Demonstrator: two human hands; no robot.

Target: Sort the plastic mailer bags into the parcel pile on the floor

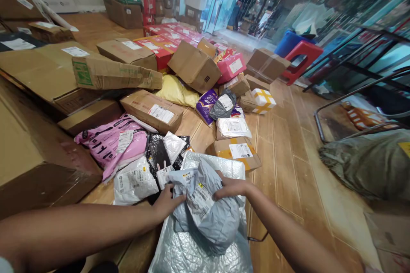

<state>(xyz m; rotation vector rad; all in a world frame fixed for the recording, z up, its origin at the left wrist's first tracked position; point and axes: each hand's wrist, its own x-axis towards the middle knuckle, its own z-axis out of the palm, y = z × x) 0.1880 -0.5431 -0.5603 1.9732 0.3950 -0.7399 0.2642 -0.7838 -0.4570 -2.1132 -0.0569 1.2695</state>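
A crumpled grey-blue plastic mailing bag (221, 222) with a white barcode label is held over a large silver padded mailer (179, 249) on the floor. My left hand (167, 204) pinches the grey plastic at its left side, thumb on top. On the right edge, my right hand (229, 187) grips the bag with the thumb by the label and the fingers partly hidden behind. Another label shows at the upper left of the grey plastic; I cannot tell whether it belongs to a second bag. Close to my left hand lies a white mailing bag (136, 181).
Ahead lie a pink bag (115, 143), a purple packet (206, 106), a yellow bag (176, 90) and several cardboard boxes (195, 68). A large carton (41, 153) stands at left. Right are a red stool (301, 59), a metal-framed chair (317, 123) and a dark green sack (361, 164).
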